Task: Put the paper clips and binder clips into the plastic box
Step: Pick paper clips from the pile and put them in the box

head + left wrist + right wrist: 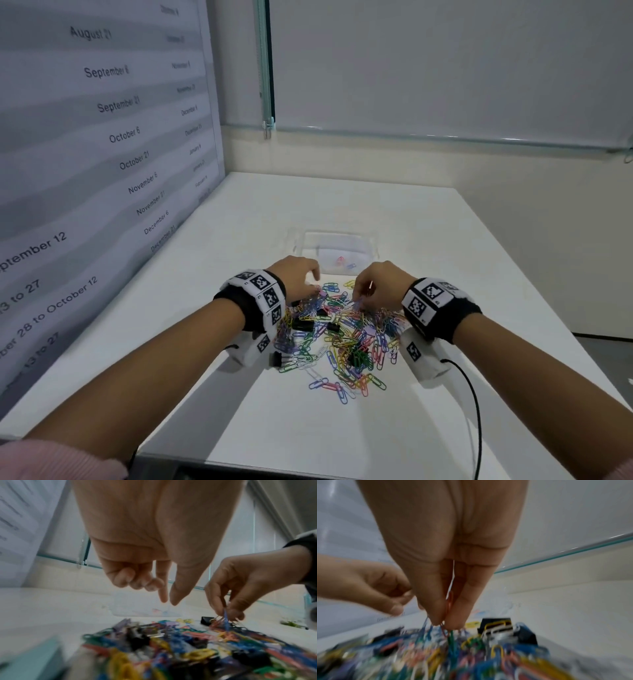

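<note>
A pile of coloured paper clips (342, 337) with black binder clips (303, 324) mixed in lies on the white table. Just beyond it stands the clear plastic box (368, 240), holding a pink and a blue clip. My right hand (358, 301) pinches a red paper clip (449, 601) between thumb and fingers at the pile's far edge, with green and blue clips dangling from it. My left hand (317, 289) hovers over the pile's far left. Its index finger and thumb (169, 601) point down slightly apart with nothing between them, the other fingers curled.
A tall panel printed with dates (102, 137) stands along the table's left side. A wall closes off the back behind the box. A black cable (474, 397) runs from my right wrist toward the table's front edge. Bare table (462, 260) lies to the right.
</note>
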The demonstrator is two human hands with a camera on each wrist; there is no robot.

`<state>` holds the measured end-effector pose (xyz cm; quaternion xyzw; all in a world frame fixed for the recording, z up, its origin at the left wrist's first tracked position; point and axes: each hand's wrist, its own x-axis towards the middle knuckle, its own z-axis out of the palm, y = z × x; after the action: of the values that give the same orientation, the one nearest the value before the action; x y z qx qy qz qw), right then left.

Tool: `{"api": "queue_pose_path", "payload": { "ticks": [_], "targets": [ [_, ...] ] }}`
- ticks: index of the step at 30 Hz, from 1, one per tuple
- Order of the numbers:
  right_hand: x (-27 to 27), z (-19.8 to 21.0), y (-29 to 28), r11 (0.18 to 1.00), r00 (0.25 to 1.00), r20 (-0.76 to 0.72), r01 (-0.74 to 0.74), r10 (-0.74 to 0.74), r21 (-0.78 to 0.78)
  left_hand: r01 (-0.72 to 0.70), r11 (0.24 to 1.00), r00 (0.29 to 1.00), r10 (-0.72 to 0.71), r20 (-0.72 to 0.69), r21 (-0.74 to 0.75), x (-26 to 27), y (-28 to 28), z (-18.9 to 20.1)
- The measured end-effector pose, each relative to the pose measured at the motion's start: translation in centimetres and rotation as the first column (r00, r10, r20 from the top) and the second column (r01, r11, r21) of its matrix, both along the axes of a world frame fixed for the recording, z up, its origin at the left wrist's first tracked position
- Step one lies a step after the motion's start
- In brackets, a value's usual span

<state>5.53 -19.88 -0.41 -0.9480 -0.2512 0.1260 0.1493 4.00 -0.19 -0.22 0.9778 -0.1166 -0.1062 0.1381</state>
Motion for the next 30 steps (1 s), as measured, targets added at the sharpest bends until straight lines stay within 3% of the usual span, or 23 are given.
{"api": "queue_pose_path", "payload": {
  "ticks": [4,9,13,16,23,27,30],
  "targets": [
    [1.1,1.1,-0.7,0.996,0.998,0.032,0.05,-0.052,0.078,0.123,0.991,0.992,-0.123,-0.01,-0.044,0.0,-2.8,-0.4],
    [3.6,1.8,-1.5,0.97,0.984,0.057,0.155,-0.168,0.19,0.255,0.964,0.964,-0.247,-0.093,0.078,1.4,-4.7,-1.5],
    [5.9,1.5,-1.4,0.905,0.942,0.118,0.258,-0.313,0.338,0.312,0.95,0.946,-0.308,-0.099,0.028,2.4,-4.8,-1.8],
    [7.0,0.7,-0.8,0.834,0.913,0.084,0.323,-0.398,0.447,0.31,0.951,0.945,-0.31,-0.102,-0.009,2.9,-4.7,-2.0],
    [6.7,0.7,-0.4,0.881,0.927,0.111,0.296,-0.358,0.37,0.267,0.962,0.963,-0.268,-0.003,-0.054,3.5,-3.7,-1.5],
    [5.7,0.8,-1.4,0.928,0.945,0.152,0.239,-0.29,0.287,0.134,0.969,0.991,-0.126,0.047,-0.209,4.4,-2.5,-0.6],
    [4.3,0.8,-2.0,0.977,0.982,0.108,0.137,-0.156,0.16,0.027,0.938,0.995,0.008,0.099,-0.345,5.6,-1.7,0.6]
  ]
}}
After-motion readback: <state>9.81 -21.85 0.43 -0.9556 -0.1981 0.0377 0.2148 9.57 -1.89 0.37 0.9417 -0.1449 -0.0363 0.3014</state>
